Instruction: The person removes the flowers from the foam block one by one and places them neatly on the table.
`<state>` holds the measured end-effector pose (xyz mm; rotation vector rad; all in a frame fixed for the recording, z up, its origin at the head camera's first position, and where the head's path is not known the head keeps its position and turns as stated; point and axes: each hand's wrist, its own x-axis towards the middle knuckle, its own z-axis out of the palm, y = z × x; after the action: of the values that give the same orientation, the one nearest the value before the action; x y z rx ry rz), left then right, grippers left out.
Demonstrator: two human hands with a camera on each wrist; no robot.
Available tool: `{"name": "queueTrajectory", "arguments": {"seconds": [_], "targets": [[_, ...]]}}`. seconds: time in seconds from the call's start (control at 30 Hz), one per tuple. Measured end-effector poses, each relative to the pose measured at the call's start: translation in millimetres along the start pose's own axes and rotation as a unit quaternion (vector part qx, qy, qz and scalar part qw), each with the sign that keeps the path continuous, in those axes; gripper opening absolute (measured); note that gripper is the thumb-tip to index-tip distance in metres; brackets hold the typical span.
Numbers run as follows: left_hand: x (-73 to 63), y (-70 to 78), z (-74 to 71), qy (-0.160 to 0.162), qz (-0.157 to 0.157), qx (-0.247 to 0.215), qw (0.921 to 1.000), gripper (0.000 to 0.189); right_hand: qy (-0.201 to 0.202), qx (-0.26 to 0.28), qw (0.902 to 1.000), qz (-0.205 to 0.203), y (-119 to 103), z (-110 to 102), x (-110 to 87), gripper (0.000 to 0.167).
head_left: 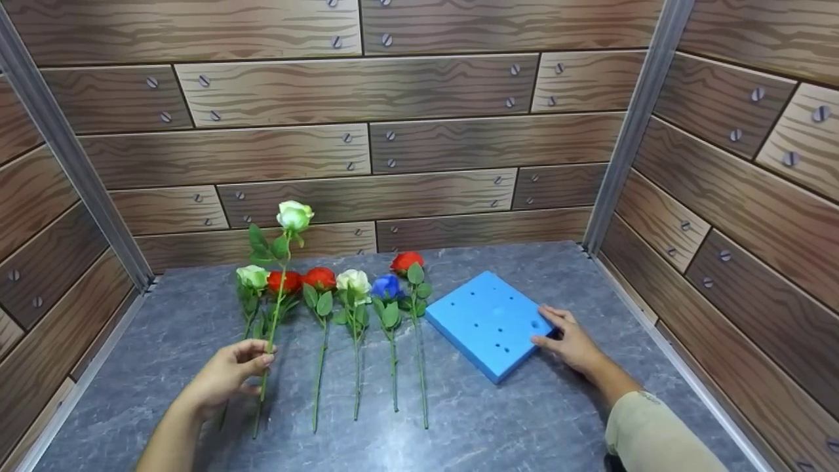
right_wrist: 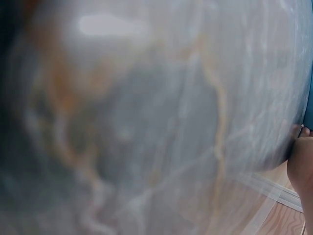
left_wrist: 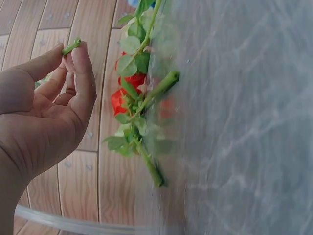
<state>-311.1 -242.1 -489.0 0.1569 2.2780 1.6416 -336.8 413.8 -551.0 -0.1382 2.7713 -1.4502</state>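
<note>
My left hand (head_left: 226, 373) pinches the green stem of a pale green-white rose (head_left: 295, 216) between thumb and fingertips. The rose stands nearly upright, its bloom above the flowers lying behind it. In the left wrist view the cut end of the held stem (left_wrist: 72, 47) pokes out past the fingertips. At the right, my right hand (head_left: 577, 344) grips the corner of a flat blue block (head_left: 459, 314) with several small holes in its top, fingers and thumb spread around that corner. The right wrist view catches only an edge of this hand (right_wrist: 301, 164).
Several artificial roses lie in a row on the grey marbled table (head_left: 498, 426): a white rose (head_left: 252, 276), a red rose (head_left: 320, 278), another white rose (head_left: 354, 285), a blue rose (head_left: 387, 286) and a red rose (head_left: 408, 262) among them. Wood-patterned walls (head_left: 419, 144) enclose the table.
</note>
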Motion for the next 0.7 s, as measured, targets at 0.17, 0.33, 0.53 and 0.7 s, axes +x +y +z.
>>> {"name": "queueTrajectory", "arguments": {"seconds": [0.17, 0.33, 0.53, 0.7], "targets": [[-4.8, -7.1, -13.3, 0.004, 0.001, 0.0, 1.0, 0.043, 0.001, 0.006, 1.0, 0.001, -1, 0, 0.7, 0.083], [-12.1, -17.7, -30.7, 0.015, -0.002, 0.0, 0.9999, 0.043, 0.002, 0.005, 1.0, 0.001, 0, 1, 0.3, 0.082], [-17.3, -28.5, -47.4, 0.021, -0.019, -0.019, 0.9994, 0.034, 0.002, 0.001, 1.0, -0.004, 0, -1, 0.7, 0.082], [-20.8, -36.5, -56.0, 0.02, -0.027, -0.034, 0.9989, 0.033, 0.004, 0.008, 0.9999, -0.006, 1, 0, 0.4, 0.082]]}}
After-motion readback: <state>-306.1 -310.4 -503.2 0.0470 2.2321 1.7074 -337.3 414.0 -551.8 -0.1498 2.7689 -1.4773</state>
